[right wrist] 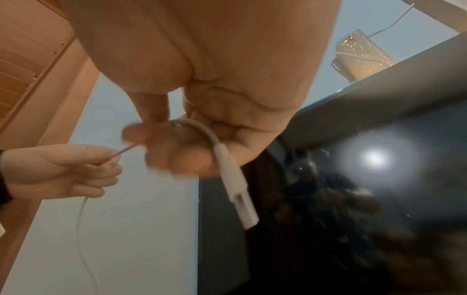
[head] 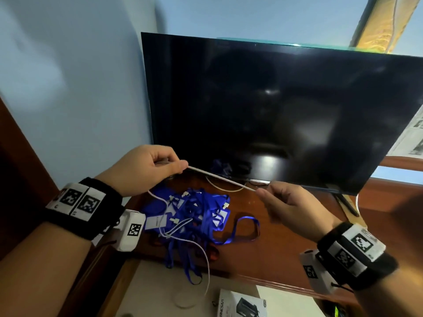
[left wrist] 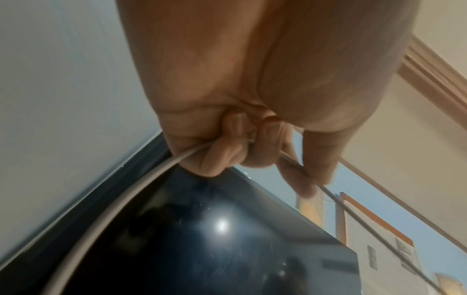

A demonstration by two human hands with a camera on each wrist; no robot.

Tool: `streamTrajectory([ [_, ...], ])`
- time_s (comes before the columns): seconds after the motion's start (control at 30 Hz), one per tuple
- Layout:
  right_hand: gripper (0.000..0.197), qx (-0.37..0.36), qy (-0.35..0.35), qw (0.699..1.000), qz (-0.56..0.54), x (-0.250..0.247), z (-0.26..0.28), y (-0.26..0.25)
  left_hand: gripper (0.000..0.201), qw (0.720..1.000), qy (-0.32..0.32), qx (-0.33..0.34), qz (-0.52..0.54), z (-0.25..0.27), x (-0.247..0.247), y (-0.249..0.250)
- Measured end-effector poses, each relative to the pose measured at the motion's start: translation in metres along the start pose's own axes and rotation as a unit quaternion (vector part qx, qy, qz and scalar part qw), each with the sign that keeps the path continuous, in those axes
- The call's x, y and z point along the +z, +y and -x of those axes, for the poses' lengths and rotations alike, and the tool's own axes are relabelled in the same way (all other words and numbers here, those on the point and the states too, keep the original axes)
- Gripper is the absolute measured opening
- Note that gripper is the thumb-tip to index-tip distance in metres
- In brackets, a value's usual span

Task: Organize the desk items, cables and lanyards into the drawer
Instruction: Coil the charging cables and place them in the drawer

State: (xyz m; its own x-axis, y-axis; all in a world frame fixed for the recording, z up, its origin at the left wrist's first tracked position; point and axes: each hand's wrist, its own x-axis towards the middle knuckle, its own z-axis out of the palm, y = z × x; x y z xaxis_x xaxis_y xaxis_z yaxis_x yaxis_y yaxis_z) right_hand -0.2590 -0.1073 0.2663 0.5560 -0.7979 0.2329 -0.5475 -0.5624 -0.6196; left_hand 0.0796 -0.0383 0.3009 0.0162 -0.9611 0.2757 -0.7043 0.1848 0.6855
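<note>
A thin white cable point(head: 220, 178) is stretched taut between both hands above the desk. My left hand point(head: 169, 165) pinches it at the left, fingers curled round the cable point(left wrist: 161, 169). My right hand point(head: 263, 194) pinches the other end; its white plug point(right wrist: 236, 185) hangs from the fingers point(right wrist: 161, 147). The cable's slack drops from the left hand over a tangled pile of blue lanyards point(head: 192, 216) with badge holders on the wooden desk point(head: 286, 243) and trails into the open drawer point(head: 158, 291) below.
A large dark monitor point(head: 274, 110) stands at the back of the desk. A second white cable point(head: 225, 189) lies under its edge. A white product box point(head: 242, 304) sits in the drawer. A blue wall is at the left, newspaper point(head: 409, 138) at the right.
</note>
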Motion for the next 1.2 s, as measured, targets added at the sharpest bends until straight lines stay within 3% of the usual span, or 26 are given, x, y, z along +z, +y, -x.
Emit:
streamTrajectory([
  [0.07,0.048,0.014,-0.023,1.000,-0.005,0.007,0.000,0.000,0.028,0.999,0.033,0.000,-0.007,-0.004,0.003,-0.004],
  [0.27,0.045,0.029,-0.054,0.998,-0.007,0.005,0.007,0.010,0.044,0.995,0.034,-0.001,-0.093,-0.007,0.004,-0.032],
  [0.33,0.045,0.045,-0.003,0.999,0.016,-0.005,0.010,0.020,0.052,0.993,0.046,-0.004,-0.108,-0.006,-0.003,-0.045],
  [0.43,0.040,0.078,0.142,0.986,0.037,-0.029,0.012,0.043,0.053,0.991,0.059,-0.033,-0.112,-0.001,-0.011,-0.067],
  [0.6,0.052,0.205,0.318,0.923,0.072,-0.078,0.014,0.103,0.043,0.993,0.059,-0.087,-0.060,0.007,-0.012,-0.094],
  [0.77,0.054,0.316,0.377,0.870,0.046,-0.101,0.008,0.134,0.054,0.985,-0.005,-0.147,-0.090,0.005,0.009,-0.129],
  [0.83,0.053,0.334,0.392,0.856,0.034,-0.106,0.004,0.135,0.047,0.979,-0.006,-0.179,-0.100,0.000,0.022,-0.142],
  [0.93,0.050,0.333,0.407,0.850,0.009,-0.105,-0.005,0.130,0.038,0.967,0.020,-0.255,-0.006,-0.004,0.046,-0.155],
  [0.97,0.050,0.331,0.414,0.848,0.000,-0.104,-0.007,0.128,0.044,0.951,0.004,-0.305,0.036,-0.003,0.055,-0.158],
  [1.07,0.050,0.317,0.429,0.845,-0.024,-0.105,-0.015,0.118,0.077,0.871,-0.124,-0.458,0.126,0.013,0.082,-0.159],
  [1.13,0.048,0.297,0.431,0.851,-0.045,-0.107,-0.022,0.111,0.081,0.844,-0.192,-0.486,0.116,0.029,0.103,-0.160],
  [1.2,0.047,0.264,0.431,0.860,-0.068,-0.109,-0.029,0.100,0.057,0.856,-0.265,-0.443,0.002,0.048,0.129,-0.163],
])
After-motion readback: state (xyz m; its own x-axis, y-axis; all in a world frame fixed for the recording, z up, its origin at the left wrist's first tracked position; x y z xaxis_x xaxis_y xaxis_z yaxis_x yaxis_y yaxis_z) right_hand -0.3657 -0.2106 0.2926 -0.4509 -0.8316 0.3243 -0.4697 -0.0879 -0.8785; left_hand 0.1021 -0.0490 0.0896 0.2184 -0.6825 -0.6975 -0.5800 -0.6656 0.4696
